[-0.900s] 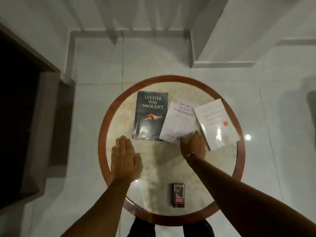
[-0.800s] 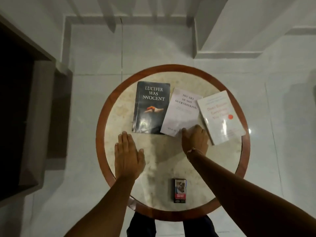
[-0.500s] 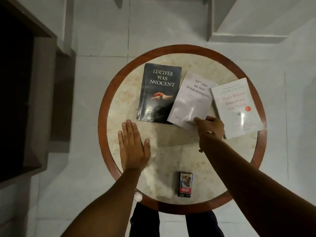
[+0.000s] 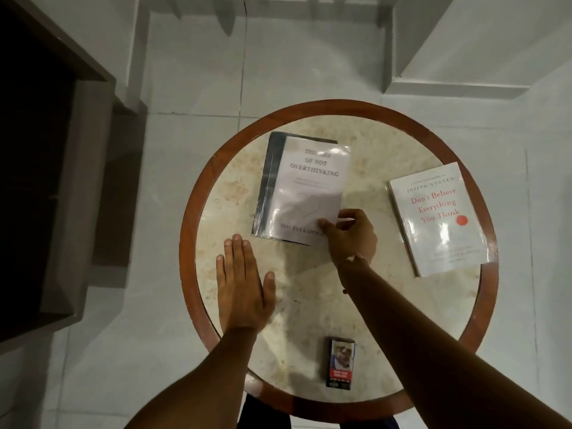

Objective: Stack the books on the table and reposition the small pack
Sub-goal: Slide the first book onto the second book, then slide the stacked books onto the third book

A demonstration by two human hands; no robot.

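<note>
A pale lilac book (image 4: 309, 187) titled "The Art of Not Overthinking" lies on top of a black book (image 4: 266, 181), whose left strip still shows. My right hand (image 4: 351, 235) pinches the lilac book's near right corner. My left hand (image 4: 243, 284) rests flat and open on the round table (image 4: 356, 144), just below the pile. A white book with red lettering (image 4: 439, 218) lies alone at the right of the table. The small dark pack (image 4: 340, 362) stands near the table's front edge, between my forearms.
The table has a reddish wooden rim (image 4: 187, 243) and a marbled top. Pale floor tiles surround it. A dark wooden cabinet (image 4: 46, 181) stands at the left. A white step or plinth (image 4: 464, 57) rises at the back right.
My right hand has taken the lilac book by its corner and shifted it left onto the black book. The left hand has stayed flat on the table. The view tilted down.
</note>
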